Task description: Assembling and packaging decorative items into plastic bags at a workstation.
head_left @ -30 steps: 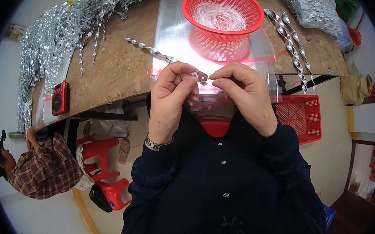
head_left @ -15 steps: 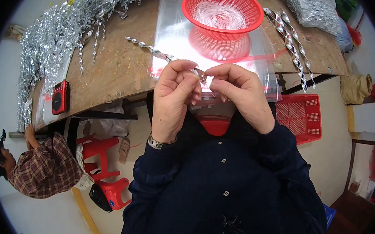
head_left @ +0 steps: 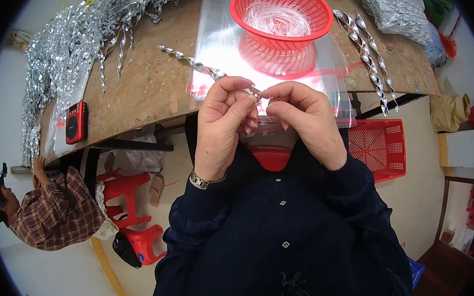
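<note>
My left hand [head_left: 218, 125] is closed in a pinch on the end of a twisted silver foil strip [head_left: 200, 66], whose other end lies out to the left over the table. Opposite it, my right hand [head_left: 310, 122] pinches a thin pale thread [head_left: 268, 102] close to the strip's end. The fingertips of both hands almost meet above the table's front edge. Just beyond them a red mesh basket [head_left: 280, 38] holds a coil of clear, fine thread [head_left: 278, 19]. It stands on shiny clear plastic sheets [head_left: 215, 35].
Silver tinsel [head_left: 67, 45] heaps along the table's left and back. More twisted strips [head_left: 367, 52] lie at the right. A red radio [head_left: 76, 123] sits near the left edge. A red crate [head_left: 379, 148] is below at right; a person [head_left: 56, 212] works at far left.
Both hands stay nearly in place, with the left shifting slightly right. Its strip has slid a little along, and the loose thread ends between the fingertips show more clearly.
</note>
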`<state>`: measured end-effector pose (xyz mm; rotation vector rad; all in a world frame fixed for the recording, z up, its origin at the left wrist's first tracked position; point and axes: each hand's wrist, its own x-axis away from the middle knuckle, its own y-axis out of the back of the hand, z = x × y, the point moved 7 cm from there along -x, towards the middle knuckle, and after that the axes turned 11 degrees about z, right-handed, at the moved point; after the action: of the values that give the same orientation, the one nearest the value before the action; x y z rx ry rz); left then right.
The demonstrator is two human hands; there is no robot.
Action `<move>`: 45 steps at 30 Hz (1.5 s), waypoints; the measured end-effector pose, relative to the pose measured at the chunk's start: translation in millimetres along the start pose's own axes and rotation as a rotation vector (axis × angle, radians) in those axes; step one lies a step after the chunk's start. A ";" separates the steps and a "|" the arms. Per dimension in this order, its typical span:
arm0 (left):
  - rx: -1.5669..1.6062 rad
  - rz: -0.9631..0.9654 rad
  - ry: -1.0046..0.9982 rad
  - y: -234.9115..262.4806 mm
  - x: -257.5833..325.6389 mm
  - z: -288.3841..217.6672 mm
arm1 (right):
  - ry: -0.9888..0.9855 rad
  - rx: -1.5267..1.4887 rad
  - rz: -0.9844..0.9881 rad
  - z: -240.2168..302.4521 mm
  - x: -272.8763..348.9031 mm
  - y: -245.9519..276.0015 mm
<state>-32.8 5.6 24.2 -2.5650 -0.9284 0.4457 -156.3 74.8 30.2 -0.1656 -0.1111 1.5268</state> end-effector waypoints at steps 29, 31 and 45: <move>-0.055 0.002 0.054 -3.0 3.0 8.8 | 0.013 -0.009 -0.029 -4.7 3.2 3.0; -0.063 0.008 0.048 -3.7 3.9 8.7 | 0.010 0.001 -0.032 -2.7 3.6 3.0; -0.380 0.062 -0.016 -19.5 1.7 -16.9 | 0.278 0.479 -0.019 50.6 -1.7 5.7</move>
<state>-35.1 16.6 47.5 -2.9415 -1.0244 0.3332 -170.9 75.3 79.1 0.0074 0.4702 1.4555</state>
